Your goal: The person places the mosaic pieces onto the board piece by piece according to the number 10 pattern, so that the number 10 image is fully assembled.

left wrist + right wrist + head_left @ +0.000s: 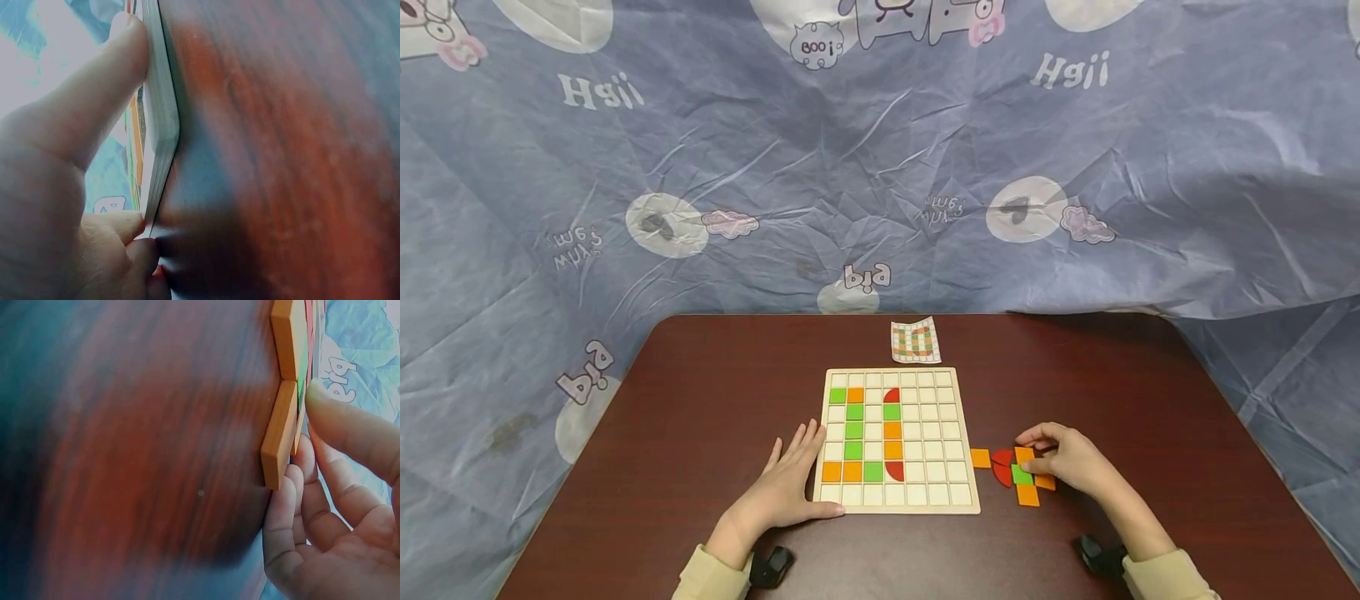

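A pale wooden grid board (936,432) lies on the table, holding green, orange and red quarter-round tiles in some cells. My left hand (786,487) rests against its left side with fingers spread; the thumb touches the near-left corner, and the left wrist view shows the board's edge (161,119) close up. Right of the board, my right hand (1071,458) pinches an orange square tile (1023,454) between thumb and fingers, over a small group of tiles. Beside it lie a green tile (1022,476), red quarter-round tiles (1002,475) and more orange tiles (1028,496).
A small paper card (916,342) with a printed coloured grid pattern lies behind the board. One orange tile (981,458) lies against the board's right edge. The dark brown table (737,358) ends at a hanging blue patterned cloth (820,167).
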Action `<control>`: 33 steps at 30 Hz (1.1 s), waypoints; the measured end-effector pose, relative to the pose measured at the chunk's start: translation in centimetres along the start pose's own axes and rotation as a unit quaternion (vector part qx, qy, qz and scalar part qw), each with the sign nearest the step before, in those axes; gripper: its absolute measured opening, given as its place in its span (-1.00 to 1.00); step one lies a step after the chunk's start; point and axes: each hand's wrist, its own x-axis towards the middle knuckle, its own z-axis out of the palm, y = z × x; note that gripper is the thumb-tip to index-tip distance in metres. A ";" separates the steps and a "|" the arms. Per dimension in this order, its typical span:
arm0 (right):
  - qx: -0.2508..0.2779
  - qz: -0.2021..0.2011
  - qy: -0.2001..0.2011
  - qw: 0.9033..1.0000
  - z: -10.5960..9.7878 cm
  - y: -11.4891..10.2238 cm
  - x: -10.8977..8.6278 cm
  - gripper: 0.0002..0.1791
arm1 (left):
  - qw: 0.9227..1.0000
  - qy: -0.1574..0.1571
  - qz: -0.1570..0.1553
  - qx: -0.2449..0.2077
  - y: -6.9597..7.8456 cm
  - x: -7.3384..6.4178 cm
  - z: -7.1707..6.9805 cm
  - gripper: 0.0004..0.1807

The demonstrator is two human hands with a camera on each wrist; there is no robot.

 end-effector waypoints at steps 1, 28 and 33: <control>-0.001 0.001 0.001 1.000 0.0 0.0 0.0 -0.65 | 1.000 -0.001 0.000 -0.001 0.0 0.0 0.0 0.31; 0.033 0.002 0.011 0.999 -0.3 -0.8 0.2 -0.74 | 1.000 0.000 -0.004 0.002 0.0 0.0 0.0 0.31; 0.076 -0.015 0.018 0.997 -0.4 -1.5 0.5 -0.69 | 1.000 0.001 -0.004 0.001 0.1 0.1 0.0 0.31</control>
